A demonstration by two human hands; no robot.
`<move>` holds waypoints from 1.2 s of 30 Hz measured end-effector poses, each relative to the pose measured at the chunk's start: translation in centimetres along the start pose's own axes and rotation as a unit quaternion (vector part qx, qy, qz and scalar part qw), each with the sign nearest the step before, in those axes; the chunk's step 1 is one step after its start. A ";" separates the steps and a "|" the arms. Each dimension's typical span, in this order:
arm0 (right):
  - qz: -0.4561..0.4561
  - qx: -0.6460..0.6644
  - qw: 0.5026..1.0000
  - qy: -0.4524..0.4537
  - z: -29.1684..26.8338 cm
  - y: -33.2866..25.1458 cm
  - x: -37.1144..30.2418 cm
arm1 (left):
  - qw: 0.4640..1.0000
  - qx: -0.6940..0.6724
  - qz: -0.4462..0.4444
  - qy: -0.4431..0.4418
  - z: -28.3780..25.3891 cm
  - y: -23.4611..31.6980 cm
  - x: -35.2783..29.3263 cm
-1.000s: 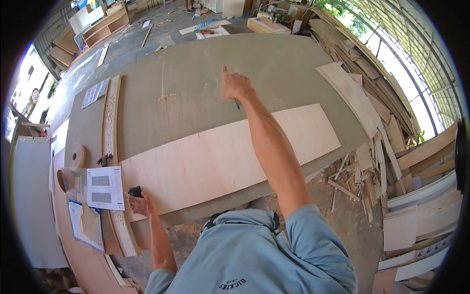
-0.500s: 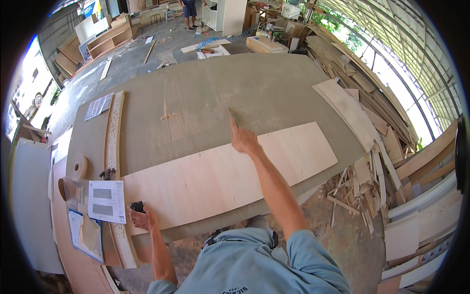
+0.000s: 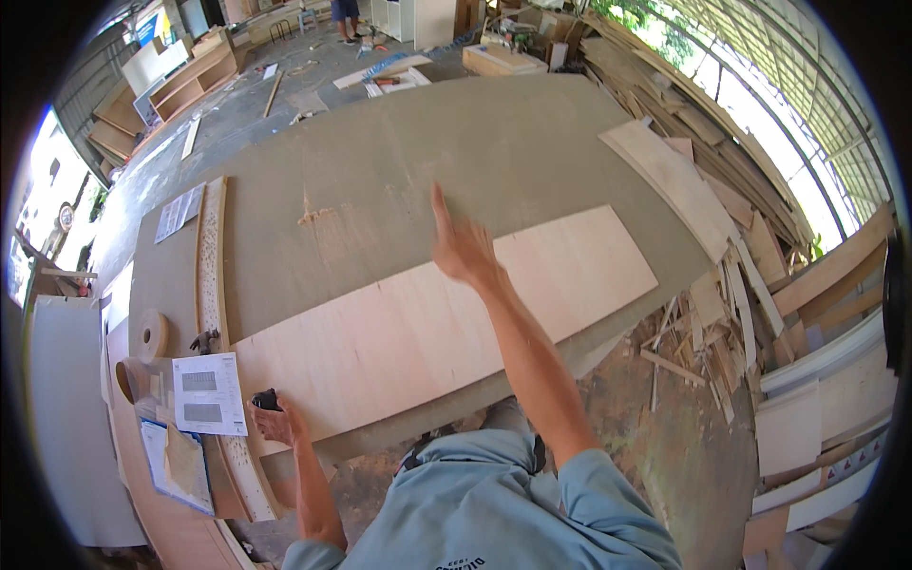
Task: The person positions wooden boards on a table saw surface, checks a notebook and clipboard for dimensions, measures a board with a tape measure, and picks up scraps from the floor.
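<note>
A long pale plywood board (image 3: 427,323) lies on the large grey-brown worktable (image 3: 380,123). At its near left corner, my left hand (image 3: 277,423) is closed round a small black tape measure (image 3: 267,399). My right hand (image 3: 465,249) is over the board's far edge, index finger stretched away from me and the other fingers curled. It is slightly blurred, and the thin pencil seen in it half a second ago cannot be made out clearly now. A printed drawing sheet (image 3: 209,394) lies just beyond my left hand.
Along the left lie a narrow speckled strip (image 3: 213,275), a dark tool (image 3: 203,340), a tape roll (image 3: 152,334) and a blue-edged clipboard (image 3: 157,456). Stacked planks (image 3: 665,95) and offcuts (image 3: 712,323) crowd the right. Far back, a person (image 3: 345,14) stands near a white cabinet.
My right hand has shifted slightly left, its finger now pointing straighter ahead. My left hand keeps its hold on the tape measure. The view has tilted a little, so the far scene sits higher.
</note>
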State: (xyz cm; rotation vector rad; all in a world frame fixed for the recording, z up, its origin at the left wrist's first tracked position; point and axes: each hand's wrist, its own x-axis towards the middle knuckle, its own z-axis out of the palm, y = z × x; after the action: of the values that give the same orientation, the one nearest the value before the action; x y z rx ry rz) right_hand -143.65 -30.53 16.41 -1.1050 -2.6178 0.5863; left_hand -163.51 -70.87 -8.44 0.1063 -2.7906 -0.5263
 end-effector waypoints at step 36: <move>0.050 0.098 0.945 -0.307 29.5 26.3 -43.6 | 0.816 -0.038 -0.229 -0.530 -12.5 -34.7 -51.1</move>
State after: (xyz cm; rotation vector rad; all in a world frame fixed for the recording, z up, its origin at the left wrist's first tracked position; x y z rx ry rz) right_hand -108.01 -53.42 -24.48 -1.1317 -2.9093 1.3773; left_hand -110.41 -100.95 -24.22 0.6713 -3.8342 -1.0740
